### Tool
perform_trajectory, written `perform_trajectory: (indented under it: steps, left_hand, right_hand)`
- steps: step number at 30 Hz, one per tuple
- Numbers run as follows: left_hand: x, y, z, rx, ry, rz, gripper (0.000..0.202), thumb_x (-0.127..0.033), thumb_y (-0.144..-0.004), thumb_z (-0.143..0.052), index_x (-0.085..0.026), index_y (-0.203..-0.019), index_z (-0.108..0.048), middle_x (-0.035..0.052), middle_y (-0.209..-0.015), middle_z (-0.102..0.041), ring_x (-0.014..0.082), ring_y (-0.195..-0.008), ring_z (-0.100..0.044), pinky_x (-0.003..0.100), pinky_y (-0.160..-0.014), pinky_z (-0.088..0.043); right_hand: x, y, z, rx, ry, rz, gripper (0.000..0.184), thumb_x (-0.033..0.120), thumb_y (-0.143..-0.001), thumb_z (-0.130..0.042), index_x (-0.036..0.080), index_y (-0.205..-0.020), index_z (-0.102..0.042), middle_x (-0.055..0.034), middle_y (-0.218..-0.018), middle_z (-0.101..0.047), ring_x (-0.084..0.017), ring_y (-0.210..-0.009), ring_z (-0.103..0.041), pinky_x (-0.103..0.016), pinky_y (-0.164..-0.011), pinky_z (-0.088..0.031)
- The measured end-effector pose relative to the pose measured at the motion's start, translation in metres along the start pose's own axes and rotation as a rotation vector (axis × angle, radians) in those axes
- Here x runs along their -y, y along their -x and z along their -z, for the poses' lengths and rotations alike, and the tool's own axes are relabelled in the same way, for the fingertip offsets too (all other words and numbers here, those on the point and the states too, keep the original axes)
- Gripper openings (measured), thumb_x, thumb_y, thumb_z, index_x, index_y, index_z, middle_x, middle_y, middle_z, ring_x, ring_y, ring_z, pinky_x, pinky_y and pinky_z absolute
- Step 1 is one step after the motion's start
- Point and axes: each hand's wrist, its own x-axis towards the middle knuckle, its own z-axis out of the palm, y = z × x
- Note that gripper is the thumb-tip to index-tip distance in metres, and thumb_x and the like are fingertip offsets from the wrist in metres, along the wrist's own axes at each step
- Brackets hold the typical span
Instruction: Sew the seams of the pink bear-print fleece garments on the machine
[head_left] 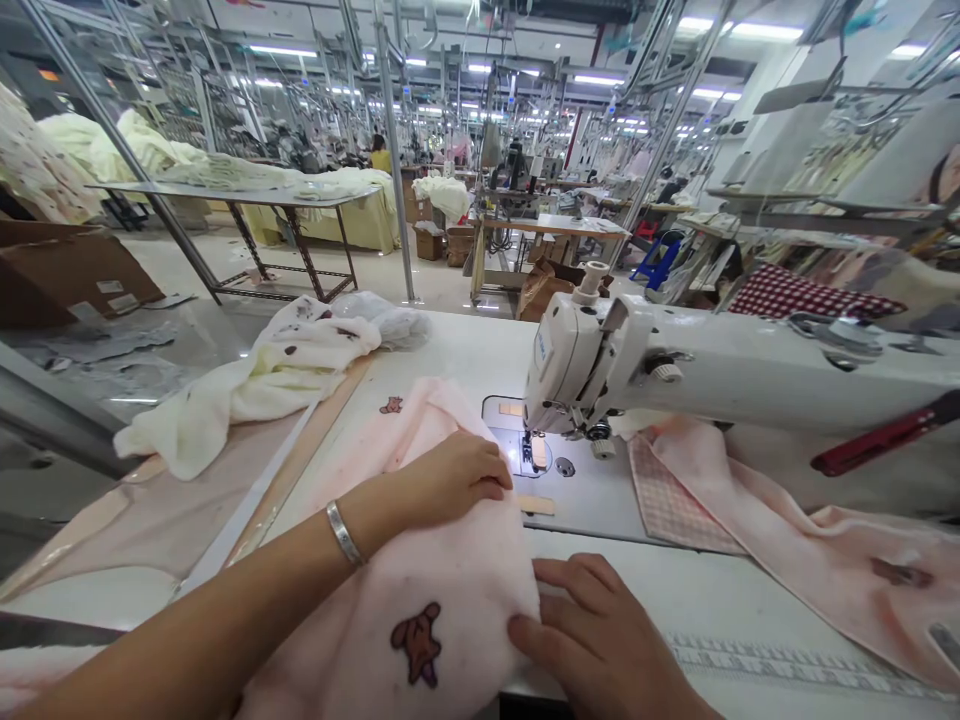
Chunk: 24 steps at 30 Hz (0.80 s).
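A pale pink plush fabric piece (pixel 457 580) with brown bear motifs lies on the sewing table, left of the machine's needle area. My left hand (pixel 450 480), with a silver bracelet at the wrist, has its fingers curled over the fabric close to the presser foot (pixel 535 452). At the fabric's right edge, my right hand (pixel 600 635) grips the border, thumb on top and fingers beside it. The white sewing machine (pixel 577 360) stands just ahead, its needle plate (pixel 517 455) lit. The fabric's far end is bunched and folded.
Another pink piece (pixel 720 480) with a checked side lies under the machine arm. A cream cloth (pixel 262 370) is heaped at the left. A printed ruler (pixel 750 655) runs along the table's right. Red-handled snips (pixel 877 440) rest against the machine. Behind are worktables (pixel 300 195).
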Motion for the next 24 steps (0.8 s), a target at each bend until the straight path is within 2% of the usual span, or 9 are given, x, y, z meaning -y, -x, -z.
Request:
perform_trajectory:
  steps: [4, 7, 10, 13, 16, 18, 20, 24]
  left_hand:
    - [0.002, -0.011, 0.001, 0.062, -0.018, 0.076, 0.011, -0.014, -0.082, -0.056, -0.019, -0.076, -0.064, -0.0039, -0.077, -0.065, 0.0112, -0.072, -0.059, 0.023, -0.070, -0.042]
    - [-0.003, -0.017, -0.004, 0.069, -0.074, 0.132, 0.011, -0.013, -0.079, -0.057, -0.019, -0.071, -0.062, -0.0031, -0.072, -0.062, 0.0140, -0.071, -0.057, 0.030, -0.074, -0.040]
    - [-0.015, -0.018, -0.013, 0.007, -0.165, 0.184, 0.012, -0.009, -0.079, -0.053, -0.017, -0.075, -0.060, 0.0039, -0.083, -0.060, 0.0218, -0.085, -0.053, 0.040, -0.081, -0.036]
    - [-0.029, -0.006, -0.026, -0.026, -0.213, 0.216, 0.014, -0.004, -0.079, -0.047, -0.014, -0.080, -0.057, 0.0076, -0.086, -0.057, 0.0225, -0.082, -0.051, 0.037, -0.074, -0.039]
    - [-0.037, 0.012, -0.038, -0.037, -0.199, 0.204, 0.016, -0.006, -0.081, -0.048, -0.013, -0.092, -0.057, 0.0067, -0.092, -0.058, 0.0211, -0.085, -0.052, 0.035, -0.076, -0.043]
    - [-0.036, 0.019, -0.041, -0.056, -0.177, 0.173, 0.023, -0.013, -0.085, -0.048, -0.014, -0.108, -0.054, 0.0076, -0.108, -0.057, 0.0226, -0.100, -0.050, 0.039, -0.089, -0.040]
    - [-0.030, 0.019, -0.039, -0.073, -0.149, 0.133, 0.028, -0.018, -0.089, -0.046, -0.016, -0.117, -0.050, 0.0081, -0.121, -0.052, 0.0233, -0.114, -0.045, 0.043, -0.099, -0.033]
    - [-0.013, 0.002, -0.031, -0.093, -0.119, 0.083, 0.029, -0.023, -0.093, -0.042, -0.016, -0.120, -0.048, 0.0087, -0.129, -0.049, 0.0220, -0.120, -0.041, 0.045, -0.103, -0.029]
  right_hand:
    - [0.000, -0.002, -0.002, -0.028, 0.035, 0.053, 0.021, 0.014, -0.090, -0.040, 0.019, -0.084, -0.059, 0.0006, -0.067, -0.064, -0.015, -0.077, -0.058, -0.031, -0.069, -0.039]
    - [0.001, 0.000, -0.004, -0.062, 0.076, 0.042, 0.017, 0.015, -0.086, -0.047, 0.022, -0.086, -0.062, 0.0008, -0.065, -0.061, -0.014, -0.066, -0.055, -0.029, -0.063, -0.040]
    - [-0.001, 0.003, -0.003, -0.139, 0.151, -0.021, 0.019, 0.011, -0.085, -0.049, 0.023, -0.085, -0.064, -0.0022, -0.077, -0.065, -0.017, -0.077, -0.059, -0.031, -0.069, -0.044]
    - [-0.005, 0.007, -0.003, -0.089, 0.120, 0.023, 0.028, 0.010, -0.091, -0.038, 0.019, -0.082, -0.063, -0.0025, -0.088, -0.068, -0.018, -0.100, -0.059, -0.035, -0.088, -0.043]
    - [-0.011, 0.009, -0.003, -0.029, 0.077, 0.075, 0.031, 0.011, -0.094, -0.031, 0.016, -0.092, -0.062, -0.0011, -0.088, -0.069, -0.015, -0.098, -0.061, -0.033, -0.096, -0.040]
    - [-0.017, 0.006, -0.001, -0.043, 0.074, 0.088, 0.028, 0.009, -0.093, -0.033, 0.013, -0.098, -0.060, -0.0022, -0.090, -0.070, -0.014, -0.095, -0.062, -0.032, -0.097, -0.041]
    - [-0.025, 0.001, 0.002, -0.051, 0.071, 0.105, 0.027, 0.007, -0.092, -0.035, 0.012, -0.096, -0.061, -0.0028, -0.090, -0.070, -0.014, -0.093, -0.063, -0.033, -0.095, -0.043]
    - [-0.044, -0.010, 0.007, -0.013, 0.096, 0.105, 0.026, 0.011, -0.093, -0.037, 0.016, -0.089, -0.062, -0.0010, -0.088, -0.070, -0.014, -0.090, -0.063, -0.031, -0.091, -0.047]
